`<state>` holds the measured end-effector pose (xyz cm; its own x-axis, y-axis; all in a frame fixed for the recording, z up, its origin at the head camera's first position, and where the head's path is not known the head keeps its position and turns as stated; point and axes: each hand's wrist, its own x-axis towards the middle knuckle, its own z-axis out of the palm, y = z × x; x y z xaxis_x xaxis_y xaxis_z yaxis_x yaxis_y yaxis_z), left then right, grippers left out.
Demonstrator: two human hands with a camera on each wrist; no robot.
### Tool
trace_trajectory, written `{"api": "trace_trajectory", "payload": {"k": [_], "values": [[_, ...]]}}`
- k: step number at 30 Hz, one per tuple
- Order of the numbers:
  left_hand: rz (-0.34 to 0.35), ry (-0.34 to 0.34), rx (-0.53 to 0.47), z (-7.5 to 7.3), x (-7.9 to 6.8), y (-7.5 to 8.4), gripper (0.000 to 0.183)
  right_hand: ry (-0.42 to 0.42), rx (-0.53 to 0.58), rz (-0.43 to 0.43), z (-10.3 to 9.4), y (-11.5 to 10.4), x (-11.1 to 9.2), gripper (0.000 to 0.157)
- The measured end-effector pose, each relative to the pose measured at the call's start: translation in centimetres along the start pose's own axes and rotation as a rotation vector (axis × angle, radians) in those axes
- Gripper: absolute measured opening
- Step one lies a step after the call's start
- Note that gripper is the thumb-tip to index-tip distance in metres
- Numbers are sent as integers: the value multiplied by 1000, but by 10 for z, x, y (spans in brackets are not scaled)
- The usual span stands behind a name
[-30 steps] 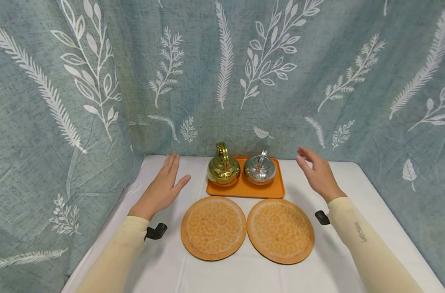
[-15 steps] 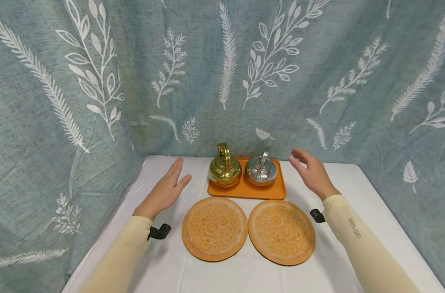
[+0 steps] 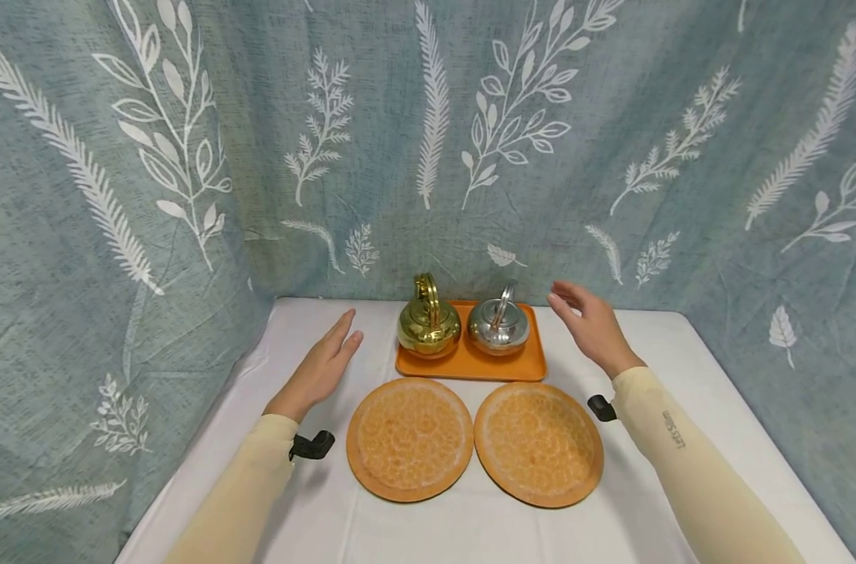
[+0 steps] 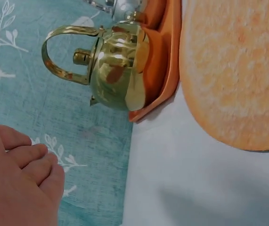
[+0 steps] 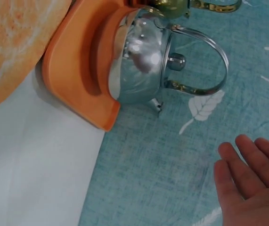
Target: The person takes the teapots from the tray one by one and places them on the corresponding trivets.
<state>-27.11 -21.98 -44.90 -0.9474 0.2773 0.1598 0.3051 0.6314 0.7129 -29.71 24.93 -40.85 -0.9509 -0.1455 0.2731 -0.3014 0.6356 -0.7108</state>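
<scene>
A gold teapot (image 3: 429, 327) and a silver teapot (image 3: 499, 326) stand side by side on an orange tray (image 3: 470, 368), handles upright. To the left of the gold teapot hovers my left hand (image 3: 318, 366), empty, fingers extended, apart from everything. My right hand (image 3: 595, 329) hangs right of the silver teapot, fingers slightly bent, holding nothing. In the left wrist view the gold teapot (image 4: 118, 66) lies beyond the fingertips. From the right wrist, the silver teapot (image 5: 141, 56) appears with its short spout visible, clear of my fingers (image 5: 249, 165).
Two round bread-patterned mats, the left mat (image 3: 409, 439) and the right mat (image 3: 538, 444), lie side by side in front of the tray. A white cloth (image 3: 399, 533) covers the table. Blue-green leaf-patterned curtains (image 3: 371, 117) enclose the back and sides.
Both hands have drifted inward, the right hand leftward nearer the silver teapot, the left slightly rightward. Teapots, tray and mats stay in place.
</scene>
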Motion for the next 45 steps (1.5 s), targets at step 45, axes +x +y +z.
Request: {"api": "trace_trajectory", "payload": {"k": [45], "values": [[-184,-95,-207,41,4,-21,75,17,85,59,20,-8,8,74]]}}
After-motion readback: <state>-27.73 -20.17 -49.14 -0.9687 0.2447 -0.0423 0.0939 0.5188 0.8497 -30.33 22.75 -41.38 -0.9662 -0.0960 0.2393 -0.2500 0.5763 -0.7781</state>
